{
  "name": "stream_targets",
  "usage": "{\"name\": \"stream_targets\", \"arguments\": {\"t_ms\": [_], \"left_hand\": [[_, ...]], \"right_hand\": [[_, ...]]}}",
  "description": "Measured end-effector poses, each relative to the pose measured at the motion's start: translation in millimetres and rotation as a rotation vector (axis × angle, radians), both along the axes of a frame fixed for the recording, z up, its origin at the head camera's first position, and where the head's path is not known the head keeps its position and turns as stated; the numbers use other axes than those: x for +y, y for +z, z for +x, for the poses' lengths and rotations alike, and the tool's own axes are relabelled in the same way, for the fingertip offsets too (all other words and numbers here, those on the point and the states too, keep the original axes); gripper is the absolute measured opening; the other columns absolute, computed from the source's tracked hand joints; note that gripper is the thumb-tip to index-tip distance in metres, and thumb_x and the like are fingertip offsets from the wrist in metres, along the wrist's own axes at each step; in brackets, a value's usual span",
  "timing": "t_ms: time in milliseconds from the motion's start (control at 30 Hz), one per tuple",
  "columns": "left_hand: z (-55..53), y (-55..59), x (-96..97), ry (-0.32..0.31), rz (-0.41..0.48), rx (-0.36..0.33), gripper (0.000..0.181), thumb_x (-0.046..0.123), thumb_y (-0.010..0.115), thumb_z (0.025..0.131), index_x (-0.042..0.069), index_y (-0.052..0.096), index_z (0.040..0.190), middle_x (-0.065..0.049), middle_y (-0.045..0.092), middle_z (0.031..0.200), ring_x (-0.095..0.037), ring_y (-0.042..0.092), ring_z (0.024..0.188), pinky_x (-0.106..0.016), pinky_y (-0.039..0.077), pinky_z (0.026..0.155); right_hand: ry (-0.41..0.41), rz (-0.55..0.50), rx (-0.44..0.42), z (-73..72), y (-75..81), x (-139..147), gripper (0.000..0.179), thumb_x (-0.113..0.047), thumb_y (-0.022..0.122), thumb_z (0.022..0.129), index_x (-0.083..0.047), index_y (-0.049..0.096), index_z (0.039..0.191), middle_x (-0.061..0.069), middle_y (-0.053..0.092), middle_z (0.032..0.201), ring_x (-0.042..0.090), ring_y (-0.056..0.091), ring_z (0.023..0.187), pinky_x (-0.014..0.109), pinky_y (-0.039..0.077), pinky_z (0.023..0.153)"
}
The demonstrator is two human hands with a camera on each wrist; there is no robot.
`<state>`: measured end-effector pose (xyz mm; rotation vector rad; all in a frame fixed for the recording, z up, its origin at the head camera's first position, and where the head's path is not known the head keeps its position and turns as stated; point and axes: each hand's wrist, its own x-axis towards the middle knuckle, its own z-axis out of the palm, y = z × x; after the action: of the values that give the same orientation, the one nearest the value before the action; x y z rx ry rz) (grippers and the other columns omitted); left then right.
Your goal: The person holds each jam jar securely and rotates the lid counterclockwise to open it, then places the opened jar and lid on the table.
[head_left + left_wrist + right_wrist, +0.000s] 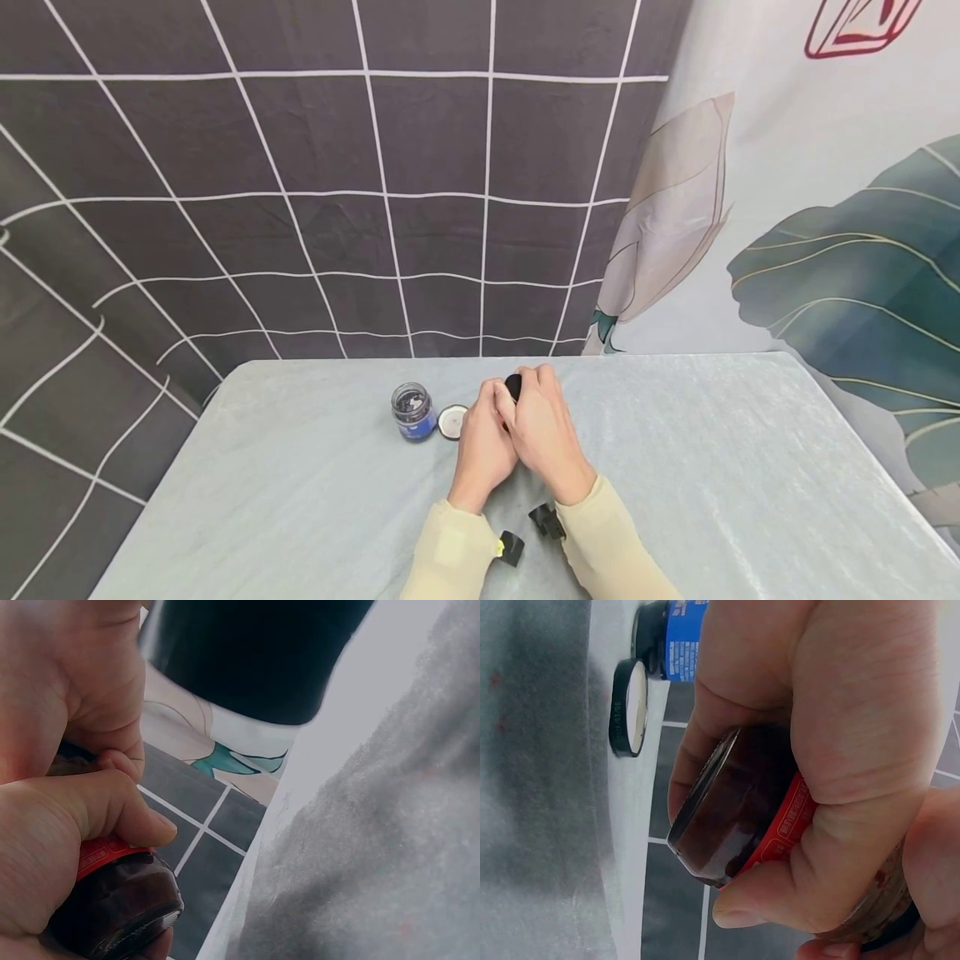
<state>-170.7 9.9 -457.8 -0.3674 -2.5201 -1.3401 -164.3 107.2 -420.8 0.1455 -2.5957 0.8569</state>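
Note:
My left hand (483, 442) grips a dark glass jar (120, 904) with a red label (784, 829), its thumb lying along the side. The jar is tilted, and its base shows below the fingers in both wrist views. At the other end, the fingers of my right hand (542, 429) hold the black lid (513, 385), pressed close against the left hand. Much of the jar's upper part is hidden by the hands. Just left of them a loose lid (452, 422) lies with its white inside up, next to an open jar (414, 414) with a blue label.
A pale cloth covers the table (285, 483). Behind it hangs a dark curtain (315, 150) with white grid lines, and a leaf-patterned one (847, 275) at the right. Black wrist devices (512, 548) sit inside both sleeves.

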Motion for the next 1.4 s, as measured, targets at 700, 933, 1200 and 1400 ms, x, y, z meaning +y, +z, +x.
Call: {"name": "stream_targets", "arguments": {"t_ms": [700,933,1200,1400], "left_hand": [[0.1,0.4,-0.8,-0.016,0.001,0.007,0.023,0.01,0.057,0.097,0.005,0.055,0.119,-0.017,0.069,0.103,-0.032,0.069,0.092,-0.046,0.054,0.081],[-0.6,0.1,-1.4,-0.015,0.007,0.009,0.022,0.009,0.056,0.097,0.006,0.055,0.118,-0.016,0.069,0.102,-0.032,0.069,0.091,-0.046,0.054,0.08],[-0.2,0.6,-1.3,-0.014,0.006,-0.006,0.023,0.011,0.056,0.098,0.006,0.056,0.12,-0.015,0.07,0.104,-0.031,0.069,0.092,-0.045,0.054,0.081],[0.4,1.5,-0.9,-0.013,0.009,-0.022,0.023,0.012,0.055,0.099,0.006,0.056,0.122,-0.015,0.069,0.106,-0.031,0.069,0.094,-0.045,0.054,0.082]], "right_hand": [[0.014,0.01,0.025,-0.8,-1.8,1.2,0.039,-0.03,0.057,0.102,0.009,0.062,0.109,0.02,0.05,0.099,0.034,0.049,0.087,0.047,0.046,0.077],[0.011,0.003,0.027,-1.0,-1.7,0.8,0.039,-0.03,0.057,0.101,0.008,0.062,0.109,0.02,0.05,0.099,0.035,0.05,0.088,0.048,0.046,0.078],[0.011,0.001,0.045,-1.3,-2.8,0.2,0.036,-0.029,0.059,0.1,0.006,0.062,0.106,0.019,0.05,0.098,0.035,0.05,0.088,0.047,0.046,0.078],[0.016,0.004,0.054,-1.4,-3.2,0.9,0.036,-0.029,0.059,0.1,0.007,0.062,0.106,0.019,0.05,0.098,0.034,0.05,0.088,0.047,0.046,0.077]]}}
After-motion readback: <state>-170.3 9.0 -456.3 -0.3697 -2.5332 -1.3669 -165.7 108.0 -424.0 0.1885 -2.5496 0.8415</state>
